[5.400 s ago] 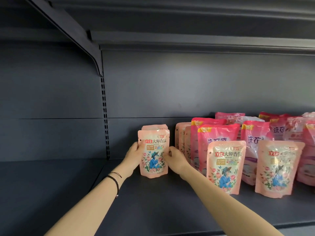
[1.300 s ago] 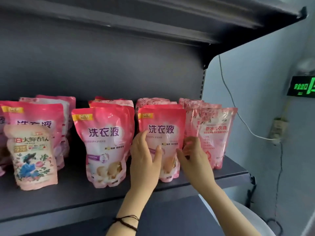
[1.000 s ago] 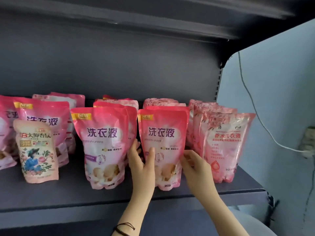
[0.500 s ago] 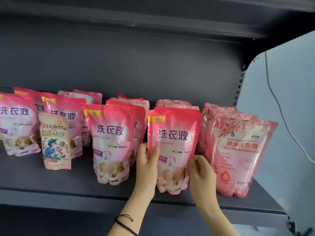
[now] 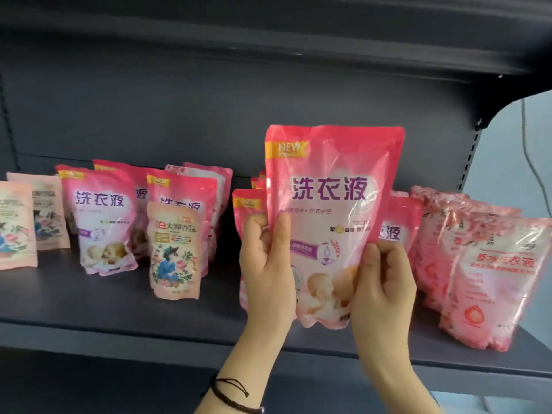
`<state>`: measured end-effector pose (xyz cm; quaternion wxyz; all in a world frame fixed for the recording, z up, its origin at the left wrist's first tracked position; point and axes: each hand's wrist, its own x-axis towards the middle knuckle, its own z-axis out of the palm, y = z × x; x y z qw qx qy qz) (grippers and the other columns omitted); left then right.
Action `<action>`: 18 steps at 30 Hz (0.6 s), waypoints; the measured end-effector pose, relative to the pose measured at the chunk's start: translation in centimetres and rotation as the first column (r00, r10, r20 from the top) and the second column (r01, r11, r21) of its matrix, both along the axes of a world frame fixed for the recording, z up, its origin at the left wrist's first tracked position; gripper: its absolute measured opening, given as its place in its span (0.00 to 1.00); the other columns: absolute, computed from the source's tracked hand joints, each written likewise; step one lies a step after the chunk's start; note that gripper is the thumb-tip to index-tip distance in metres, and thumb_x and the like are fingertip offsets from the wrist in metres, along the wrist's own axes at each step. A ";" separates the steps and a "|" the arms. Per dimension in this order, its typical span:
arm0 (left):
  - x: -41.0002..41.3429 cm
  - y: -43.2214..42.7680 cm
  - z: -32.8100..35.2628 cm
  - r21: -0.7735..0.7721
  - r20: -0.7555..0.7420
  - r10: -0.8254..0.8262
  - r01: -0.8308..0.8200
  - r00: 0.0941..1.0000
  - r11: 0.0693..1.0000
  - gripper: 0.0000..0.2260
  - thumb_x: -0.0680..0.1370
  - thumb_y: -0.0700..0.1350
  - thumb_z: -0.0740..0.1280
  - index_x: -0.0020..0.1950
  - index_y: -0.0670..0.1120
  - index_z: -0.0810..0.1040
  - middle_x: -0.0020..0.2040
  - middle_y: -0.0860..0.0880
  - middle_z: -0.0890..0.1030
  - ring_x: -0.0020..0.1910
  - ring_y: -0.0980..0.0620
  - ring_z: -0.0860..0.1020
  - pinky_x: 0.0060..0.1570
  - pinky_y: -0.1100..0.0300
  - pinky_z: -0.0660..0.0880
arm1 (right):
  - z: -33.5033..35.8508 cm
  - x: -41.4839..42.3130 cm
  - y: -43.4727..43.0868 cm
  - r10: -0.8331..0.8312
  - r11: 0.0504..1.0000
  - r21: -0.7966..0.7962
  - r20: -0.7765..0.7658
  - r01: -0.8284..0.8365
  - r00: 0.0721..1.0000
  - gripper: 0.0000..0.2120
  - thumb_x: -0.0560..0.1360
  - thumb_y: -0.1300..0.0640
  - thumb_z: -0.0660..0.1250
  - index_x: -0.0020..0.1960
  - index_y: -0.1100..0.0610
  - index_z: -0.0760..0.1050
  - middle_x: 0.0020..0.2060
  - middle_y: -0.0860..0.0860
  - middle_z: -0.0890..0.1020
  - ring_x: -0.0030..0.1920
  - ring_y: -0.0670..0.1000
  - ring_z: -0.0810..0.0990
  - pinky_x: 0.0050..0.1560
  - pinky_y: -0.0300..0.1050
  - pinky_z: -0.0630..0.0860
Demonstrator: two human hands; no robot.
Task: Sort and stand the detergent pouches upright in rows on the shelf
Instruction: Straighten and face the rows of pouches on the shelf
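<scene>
Dark shelf (image 5: pixel 119 312) bears upright pink pouches (image 5: pixel 101 216) (smaller floral pouch (image 5: pixel 174 252) in front).

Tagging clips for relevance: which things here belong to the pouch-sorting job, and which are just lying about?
Job: held bright pink pouch, gripped by left hand and right hand; standing bright pink pouches; small floral pouches; pale pink pouches at the right; shelf.
Not part of it: wall cable; black wristband.

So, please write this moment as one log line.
left hand: grips pink pouch | right hand: grips same pouch | pouch: upright, in front of shelved pouches
</scene>
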<state>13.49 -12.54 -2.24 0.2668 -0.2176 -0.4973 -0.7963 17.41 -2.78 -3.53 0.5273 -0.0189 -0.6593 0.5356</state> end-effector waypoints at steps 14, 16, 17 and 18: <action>-8.5 -19.5 -4.6 -0.201 0.088 0.266 -0.244 0.960 0.949 0.10 0.79 0.54 0.56 0.44 0.51 0.70 0.39 0.49 0.75 0.38 0.57 0.74 0.38 0.63 0.75 | -5.2 -7.7 -18.9 0.233 0.972 -0.079 0.186 -0.222 0.954 0.11 0.80 0.65 0.58 0.41 0.57 0.73 0.30 0.46 0.76 0.30 0.40 0.73 0.32 0.31 0.70; -9.5 -20.0 -5.6 -0.212 0.100 0.292 -0.266 0.951 0.940 0.10 0.79 0.53 0.55 0.44 0.51 0.70 0.37 0.52 0.73 0.34 0.61 0.72 0.34 0.67 0.73 | -5.7 -8.2 -19.5 0.246 0.969 -0.080 0.227 -0.234 0.942 0.11 0.80 0.66 0.58 0.42 0.57 0.73 0.29 0.46 0.76 0.30 0.40 0.74 0.32 0.30 0.71; -9.9 -20.2 -6.0 -0.212 0.110 0.298 -0.270 0.948 0.939 0.09 0.80 0.52 0.55 0.44 0.50 0.69 0.37 0.52 0.72 0.33 0.61 0.72 0.33 0.68 0.72 | -5.8 -8.4 -19.7 0.249 0.968 -0.071 0.239 -0.239 0.938 0.11 0.80 0.66 0.57 0.42 0.58 0.73 0.28 0.45 0.77 0.30 0.39 0.74 0.32 0.30 0.71; -10.3 -20.3 -6.4 -0.205 0.122 0.300 -0.272 0.946 0.940 0.09 0.81 0.50 0.55 0.44 0.50 0.69 0.36 0.52 0.72 0.33 0.61 0.72 0.33 0.68 0.72 | -5.7 -8.6 -19.9 0.254 0.967 -0.058 0.246 -0.247 0.936 0.11 0.80 0.67 0.57 0.42 0.58 0.73 0.28 0.43 0.77 0.29 0.39 0.73 0.32 0.30 0.70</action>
